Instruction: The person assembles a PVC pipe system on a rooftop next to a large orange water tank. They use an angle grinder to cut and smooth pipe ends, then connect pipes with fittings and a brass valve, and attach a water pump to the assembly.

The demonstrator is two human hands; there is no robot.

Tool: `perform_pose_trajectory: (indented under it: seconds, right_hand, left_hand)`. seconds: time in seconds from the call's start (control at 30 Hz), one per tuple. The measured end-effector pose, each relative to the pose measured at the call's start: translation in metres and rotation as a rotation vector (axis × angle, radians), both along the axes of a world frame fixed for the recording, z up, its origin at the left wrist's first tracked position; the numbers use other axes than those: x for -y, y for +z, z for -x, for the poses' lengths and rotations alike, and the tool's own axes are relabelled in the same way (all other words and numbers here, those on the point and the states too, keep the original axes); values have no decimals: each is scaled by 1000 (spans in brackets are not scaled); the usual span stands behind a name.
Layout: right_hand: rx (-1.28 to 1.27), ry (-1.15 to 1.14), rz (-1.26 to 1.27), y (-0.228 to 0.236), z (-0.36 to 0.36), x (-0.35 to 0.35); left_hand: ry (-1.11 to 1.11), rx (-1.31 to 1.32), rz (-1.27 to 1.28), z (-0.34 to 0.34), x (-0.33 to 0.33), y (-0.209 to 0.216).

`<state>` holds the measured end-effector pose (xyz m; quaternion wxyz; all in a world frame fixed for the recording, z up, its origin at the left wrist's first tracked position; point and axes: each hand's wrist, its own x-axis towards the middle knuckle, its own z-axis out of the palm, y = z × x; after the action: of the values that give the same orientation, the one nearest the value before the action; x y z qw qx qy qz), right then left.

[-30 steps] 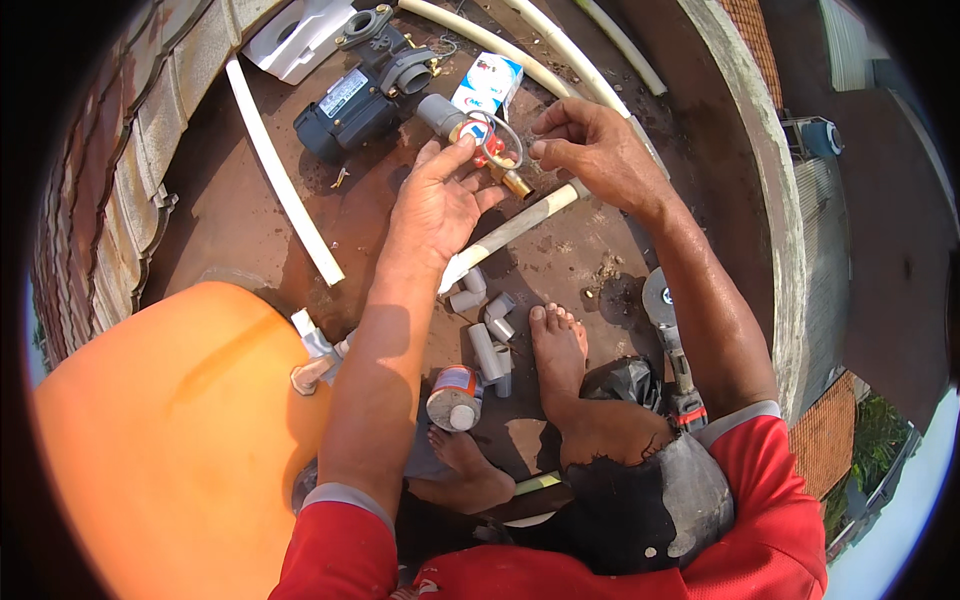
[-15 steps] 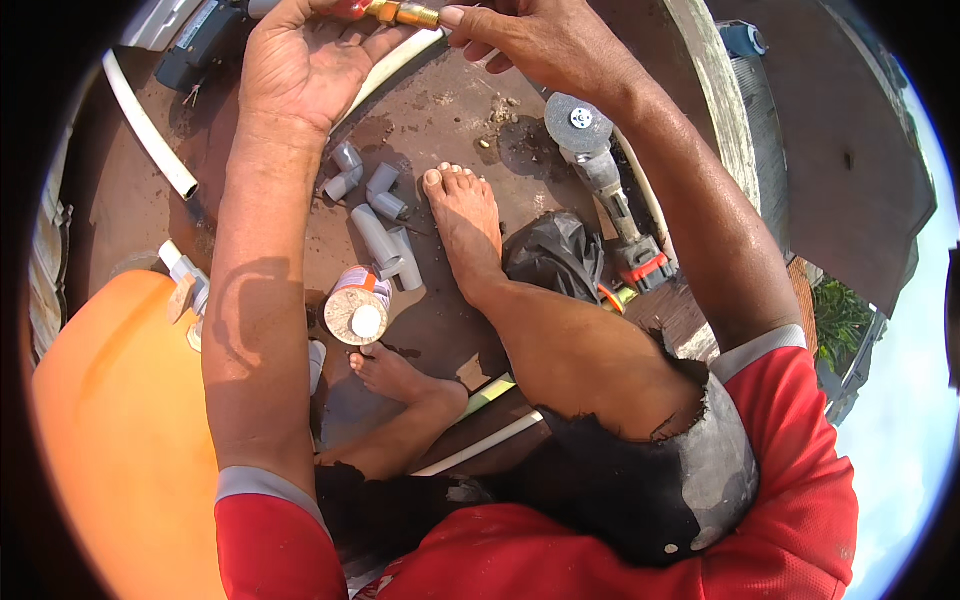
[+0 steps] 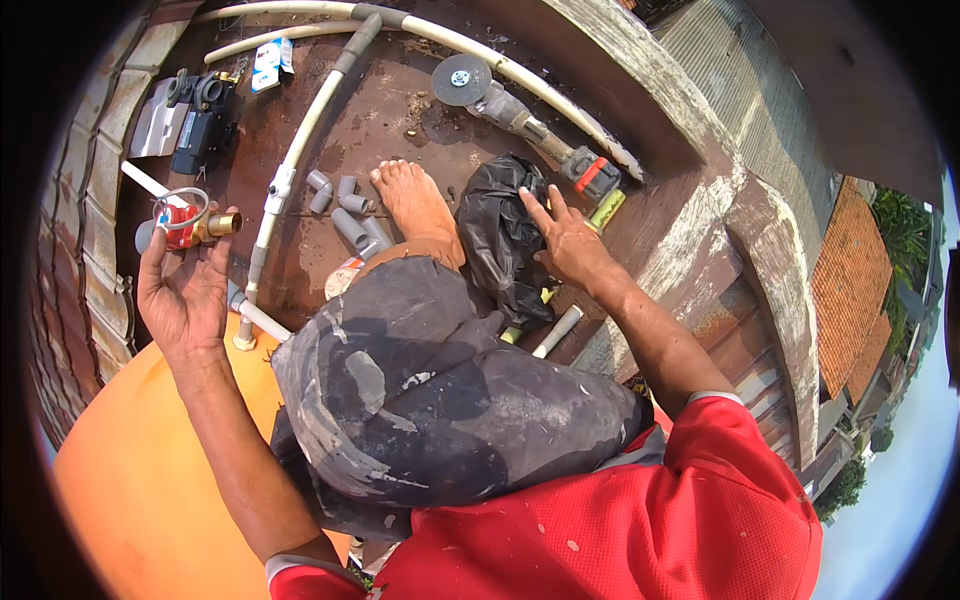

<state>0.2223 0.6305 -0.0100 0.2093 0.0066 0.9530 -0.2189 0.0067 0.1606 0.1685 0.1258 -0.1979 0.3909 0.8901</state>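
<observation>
My left hand [image 3: 190, 305] is raised at the left, its fingers closed around a red fitting with a brass threaded end [image 3: 182, 228] and a looped grey cable. My right hand [image 3: 580, 245] is at a crumpled black plastic bag [image 3: 492, 222], fingers spread over its right side and holding nothing that I can see. Just beyond that hand lies an angle grinder [image 3: 515, 120] with a grey disc and a red-and-black battery. Short grey pipe elbows and tees [image 3: 350, 220] lie beside my bare foot.
A white pipe with grey joints [image 3: 300, 140] crosses the brown surface. At the upper left sit a black-and-grey device [image 3: 200, 120] and a small white-and-blue box [image 3: 271, 64]. A rounded orange tank [image 3: 170, 450] is at lower left. Weathered beams [image 3: 690, 200] edge the right.
Both hands were together at the top around the brass-ended fitting. Now the left has carried it to the left, and the right has let go and come down to the black bag. The view has shifted.
</observation>
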Motion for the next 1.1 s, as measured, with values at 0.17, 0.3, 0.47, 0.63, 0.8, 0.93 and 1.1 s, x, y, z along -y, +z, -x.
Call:
perform_pose_trajectory:
  seconds: [0.17,0.3,0.47,0.63,0.8,0.93,1.1]
  right_hand:
    - [193,-283,78,-8,-1,-13]
    - [-53,-139,200,-3,33,-5]
    - [-114,38,354,46,131,6]
    - [-154,127,538,69,163,5]
    - [-259,49,748,76,177,13]
    - [-258,130,411,89,218,10]
    - [-716,-216,142,104,194,7]
  left_hand:
    - [28,-74,64,-35,1,13]
    - [140,-33,120,-55,-10,21]
    - [93,-54,49,-50,-15,23]
    - [63,-85,-23,-52,-21,31]
    - [-42,-96,-104,-48,-36,36]
    - [-127,-48,-160,-45,-72,21]
    - [-103,83,115,-27,-133,-36]
